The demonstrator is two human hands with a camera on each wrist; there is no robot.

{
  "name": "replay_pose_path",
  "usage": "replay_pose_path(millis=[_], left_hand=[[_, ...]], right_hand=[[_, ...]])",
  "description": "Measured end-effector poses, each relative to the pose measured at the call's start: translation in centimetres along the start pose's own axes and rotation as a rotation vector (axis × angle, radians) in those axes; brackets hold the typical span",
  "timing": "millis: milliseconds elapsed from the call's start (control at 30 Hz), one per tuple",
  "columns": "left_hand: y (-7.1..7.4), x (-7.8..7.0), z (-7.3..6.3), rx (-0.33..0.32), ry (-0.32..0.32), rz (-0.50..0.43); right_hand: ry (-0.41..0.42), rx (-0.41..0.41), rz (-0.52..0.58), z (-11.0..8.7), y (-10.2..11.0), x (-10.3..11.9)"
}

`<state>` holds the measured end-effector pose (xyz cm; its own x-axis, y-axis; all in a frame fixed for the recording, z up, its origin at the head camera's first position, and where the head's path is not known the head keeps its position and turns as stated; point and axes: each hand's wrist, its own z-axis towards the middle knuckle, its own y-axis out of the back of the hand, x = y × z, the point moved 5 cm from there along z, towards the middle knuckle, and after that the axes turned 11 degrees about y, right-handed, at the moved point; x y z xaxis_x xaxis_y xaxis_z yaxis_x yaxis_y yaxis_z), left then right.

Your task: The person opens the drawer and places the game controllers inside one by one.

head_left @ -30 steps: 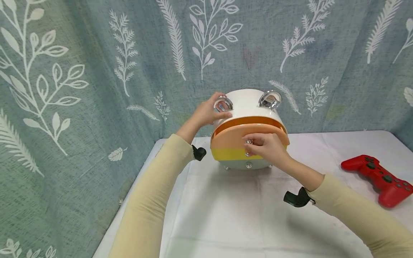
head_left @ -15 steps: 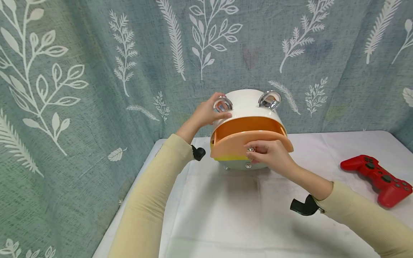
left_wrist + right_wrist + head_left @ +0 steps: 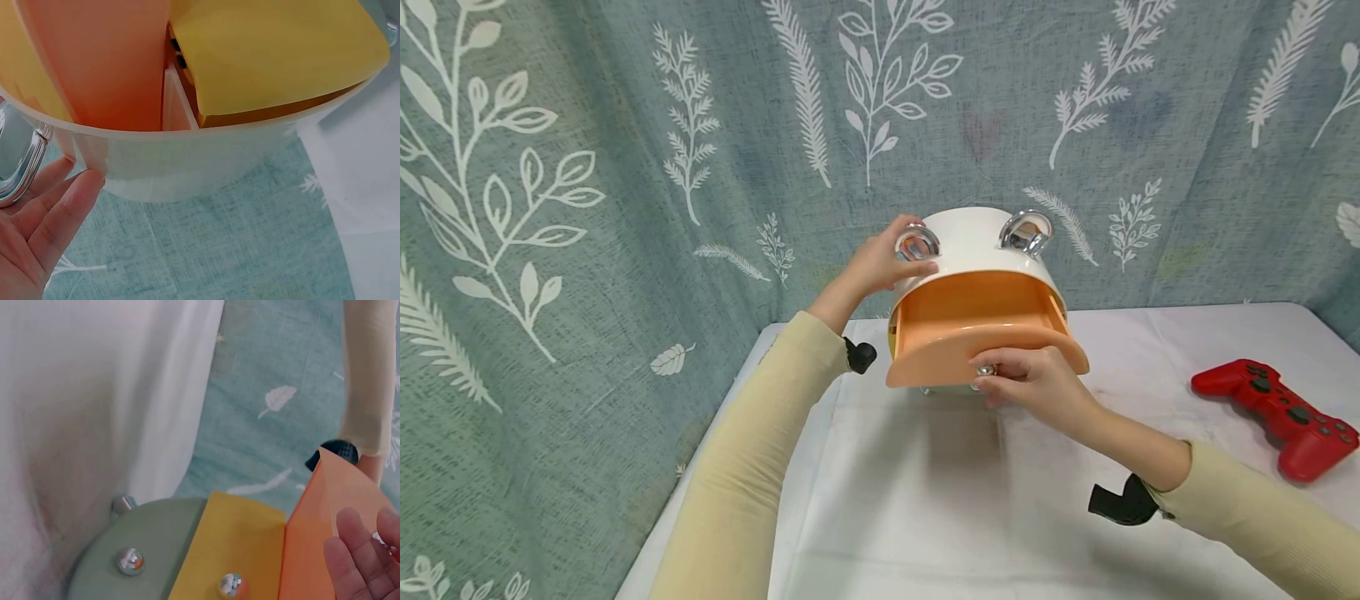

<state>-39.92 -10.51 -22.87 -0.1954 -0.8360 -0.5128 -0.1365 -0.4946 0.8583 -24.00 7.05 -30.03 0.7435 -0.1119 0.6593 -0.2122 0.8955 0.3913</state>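
One white cloth (image 3: 910,500), faintly creased and shadowed, covers the tabletop, and a blue-green fabric curtain (image 3: 737,125) printed with white leaf sprigs hangs behind it and along its left side. A glossy red plastic game controller (image 3: 1277,417) lies on the cloth at the right, well apart from both hands.

Near the back, close to the curtain, stands a rounded white plastic cabinet (image 3: 973,242) with two chrome loops (image 3: 1028,232) on top, like a pair of frog's eyes (only the loops suggest it). Its peach-orange drawer (image 3: 932,362) juts out towards the person, the inside showing; below it sit a yellow drawer front (image 3: 228,544) and a grey-green drawer front (image 3: 137,540), each with a chrome ball.

The cabinet lies between the two hands. The left hand (image 3: 880,260) is spread at its upper left, thumb and fingers apart beside the left loop, fingertips against the shell. The right hand (image 3: 1037,382), at the front, pinches the peach-orange drawer's round chrome knob (image 3: 987,371) between thumb and fingers.
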Motion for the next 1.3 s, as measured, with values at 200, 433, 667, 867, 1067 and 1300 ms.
replay_pose_path(millis=[200, 433, 667, 867, 1067, 1300], left_hand=[[0.0, 0.0, 0.1, 0.006, 0.005, -0.003], [0.0, 0.0, 0.1, 0.011, 0.010, -0.008], [0.0, 0.1, 0.2, 0.011, 0.005, -0.006], [0.0, 0.0, 0.2, 0.010, 0.000, -0.009], [-0.1, 0.1, 0.1, 0.010, -0.001, -0.015], [-0.1, 0.0, 0.1, 0.012, -0.003, -0.020]], right_hand=[[0.018, -0.001, 0.001, -0.6, -0.2, 0.7], [0.059, -0.010, -0.033, -1.2, -0.5, 1.5], [0.081, -0.014, -0.033, -1.6, -0.9, 1.9], [0.103, -0.007, -0.045, -1.9, -1.1, 2.1], [0.117, 0.005, -0.043, -2.3, -1.3, 2.0], [0.146, 0.012, -0.041, -2.5, -1.4, 1.8]])
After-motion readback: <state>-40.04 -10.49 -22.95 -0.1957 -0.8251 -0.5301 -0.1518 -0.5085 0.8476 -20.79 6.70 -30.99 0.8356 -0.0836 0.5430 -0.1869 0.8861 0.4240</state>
